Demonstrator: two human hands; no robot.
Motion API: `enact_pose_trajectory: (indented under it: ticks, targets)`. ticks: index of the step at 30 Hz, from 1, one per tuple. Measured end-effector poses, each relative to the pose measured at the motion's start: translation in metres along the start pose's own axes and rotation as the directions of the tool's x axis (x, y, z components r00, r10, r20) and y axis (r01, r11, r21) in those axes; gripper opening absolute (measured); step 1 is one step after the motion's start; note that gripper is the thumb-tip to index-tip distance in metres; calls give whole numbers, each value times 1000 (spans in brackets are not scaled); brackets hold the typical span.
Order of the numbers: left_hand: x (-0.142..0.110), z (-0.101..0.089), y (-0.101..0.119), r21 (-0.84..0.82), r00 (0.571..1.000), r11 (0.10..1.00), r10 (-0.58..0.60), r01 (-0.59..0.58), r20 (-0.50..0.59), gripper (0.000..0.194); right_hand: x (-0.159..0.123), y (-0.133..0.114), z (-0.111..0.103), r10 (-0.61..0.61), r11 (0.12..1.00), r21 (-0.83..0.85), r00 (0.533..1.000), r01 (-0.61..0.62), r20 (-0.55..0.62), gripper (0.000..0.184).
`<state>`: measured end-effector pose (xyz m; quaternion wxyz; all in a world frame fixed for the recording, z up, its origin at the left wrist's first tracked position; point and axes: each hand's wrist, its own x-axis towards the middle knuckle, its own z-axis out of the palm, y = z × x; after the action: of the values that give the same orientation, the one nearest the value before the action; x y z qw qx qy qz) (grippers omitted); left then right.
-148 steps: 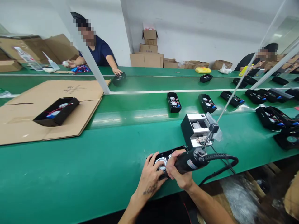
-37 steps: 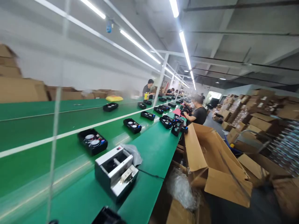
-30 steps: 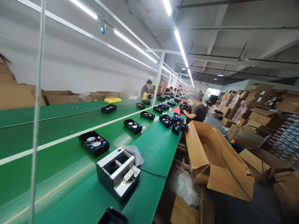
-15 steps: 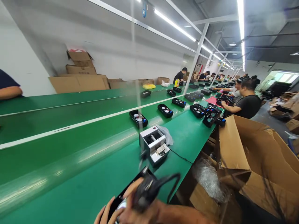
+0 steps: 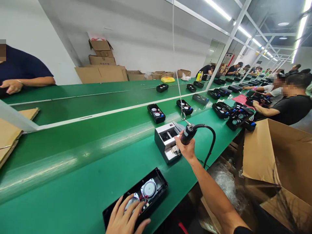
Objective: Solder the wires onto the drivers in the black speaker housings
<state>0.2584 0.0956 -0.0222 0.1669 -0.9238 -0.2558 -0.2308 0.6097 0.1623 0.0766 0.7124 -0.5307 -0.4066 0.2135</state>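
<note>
The left hand (image 5: 123, 220), fingers spread, lies over 1 of 2 speakers (image 5: 149, 188) in 1 open black case (image 5: 157, 199) on the green table (image 5: 73, 195); the right hand (image 5: 187, 150) curls its fingers around 1 black power driver (image 5: 187, 135) (hung from 1 line (image 5: 173, 29)) near 1 boxy machine (image 5: 161, 144).

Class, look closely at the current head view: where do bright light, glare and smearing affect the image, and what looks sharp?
Head view: the ceiling tube light burns out to white; head view: pale glare streaks the green belt; head view: dark, smeary streaks cross the open cardboard box; head view: the speaker driver beyond the left hand looks fairly sharp.
</note>
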Motion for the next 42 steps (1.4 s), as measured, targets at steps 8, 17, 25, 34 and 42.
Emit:
enact_pose_trajectory:
  ticks: [8, 17, 25, 34, 42]
  targets:
    - [31, -6, 45, -37, 933, 945, -313, 324, 176, 30, -52, -24, -13, 101, 970, 194, 971, -144, 215, 43]
    - [25, -3, 47, -11, 930, 955, -285, 295, 232, 33, 2, -18, -11, -81, 987, 132, 992, 92, -93, 39]
    - [20, 1, 48, -18, 922, 948, -306, 319, 237, 37, 2, -5, -2, -67, 996, 52, 998, 68, -19, 36]
    - [19, 2, 42, -37, 926, 956, -272, 292, 263, 36, 5, -1, -3, -10, 1000, -28, 997, 12, 81, 35]
    - [36, -4, 49, -98, 894, 937, -283, 335, 347, 27, -68, -33, -4, 83, 957, 245, 958, -153, 274, 31]
